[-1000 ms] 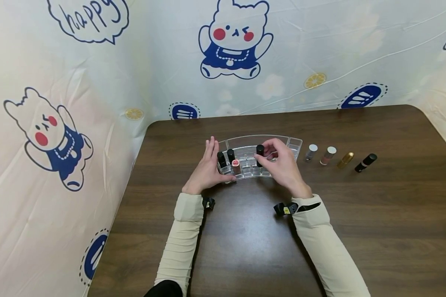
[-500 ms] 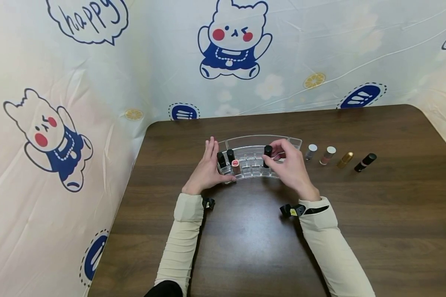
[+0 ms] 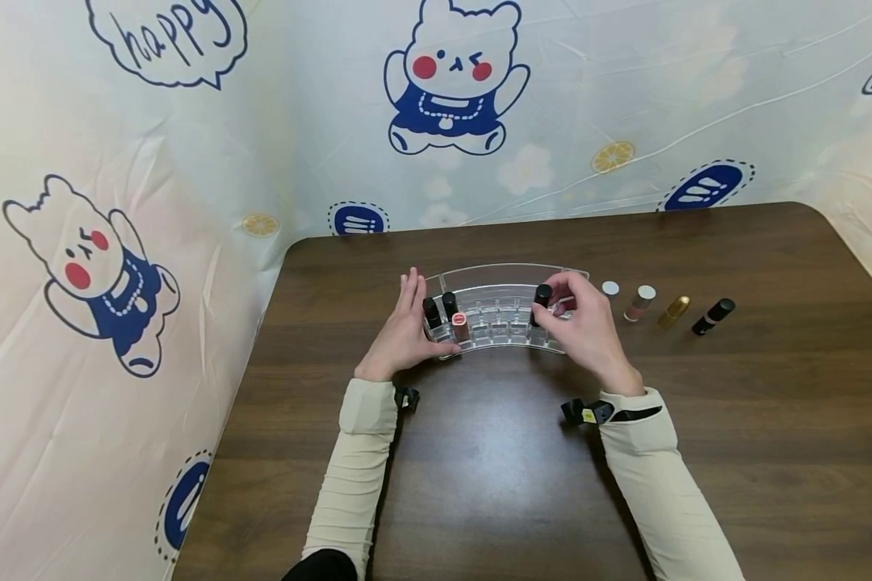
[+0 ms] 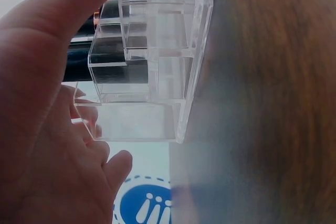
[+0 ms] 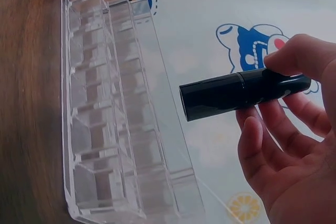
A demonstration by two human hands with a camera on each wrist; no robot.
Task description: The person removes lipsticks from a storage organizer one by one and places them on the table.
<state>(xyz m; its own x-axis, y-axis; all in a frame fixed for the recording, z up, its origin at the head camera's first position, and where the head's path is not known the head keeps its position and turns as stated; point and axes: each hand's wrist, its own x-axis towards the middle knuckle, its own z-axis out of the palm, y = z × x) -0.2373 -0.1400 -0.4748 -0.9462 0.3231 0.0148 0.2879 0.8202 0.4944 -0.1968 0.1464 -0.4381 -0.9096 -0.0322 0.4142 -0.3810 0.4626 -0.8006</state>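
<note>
A clear, curved, stepped lipstick organizer (image 3: pixel 505 274) stands on the table. My left hand (image 3: pixel 400 339) rests against its left end, fingers straight along the side and thumb (image 4: pixel 68 6) at the front. Two black-capped tubes (image 3: pixel 432 313) and a pinkish one (image 3: pixel 460 327) stand in its left slots. With thumb and fingers, my right hand (image 3: pixel 589 331) pinches a black lipstick tube (image 5: pixel 212 98) over the organizer's right part. In the right wrist view the tube is apart from the compartments, its lower end toward them.
Right of the organizer stand a tube with a pale cap (image 3: pixel 610 289), partly behind my right hand, a pink tube with a whitish cap (image 3: pixel 639 304), a gold tube (image 3: pixel 674 312) and a black tube (image 3: pixel 714 317). A printed cloth (image 3: pixel 567 89) hangs behind the brown table (image 3: pixel 480 476).
Still pinching the black lipstick tube, my right hand has moved right along the organizer, now partly covering the nearest pale-capped tube. My left hand stays at the organizer's left end.
</note>
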